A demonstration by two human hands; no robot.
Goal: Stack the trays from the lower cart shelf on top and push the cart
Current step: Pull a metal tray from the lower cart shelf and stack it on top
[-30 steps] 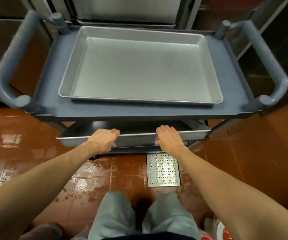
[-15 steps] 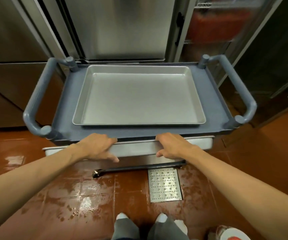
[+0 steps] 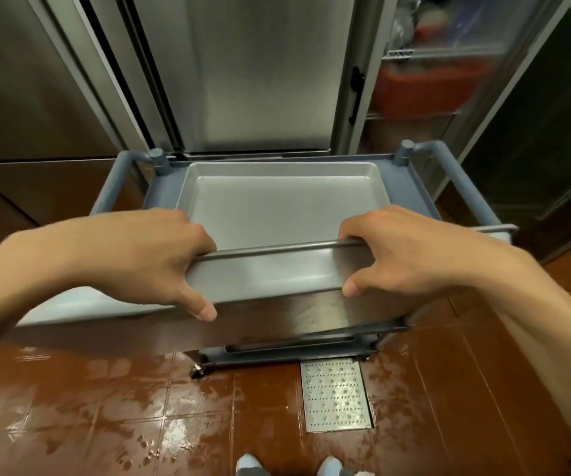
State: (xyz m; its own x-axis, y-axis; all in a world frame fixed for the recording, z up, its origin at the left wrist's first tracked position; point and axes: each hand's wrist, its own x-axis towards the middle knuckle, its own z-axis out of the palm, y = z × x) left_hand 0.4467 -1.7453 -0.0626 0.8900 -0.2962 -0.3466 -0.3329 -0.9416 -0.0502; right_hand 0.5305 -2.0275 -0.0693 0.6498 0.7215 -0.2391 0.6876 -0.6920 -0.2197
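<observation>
So a second ago the second metal tray [image 3: 270,280] was still sitting on the cart's lower shelf, only its front rim poking out. Now it's pulled clear and lifted, tilted with its underside facing the camera, near rim up level with the top shelf's front edge. Both hands went from resting on the rim to clamping it: left hand [image 3: 146,259], right hand [image 3: 411,252]. Camera's risen too.

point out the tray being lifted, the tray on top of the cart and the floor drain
lifted tray [image 3: 263,276], head view, inner face of its near wall
top tray [image 3: 277,207], head view, its flat bottom
floor drain [image 3: 335,395], head view, middle of the perforated plate
</observation>
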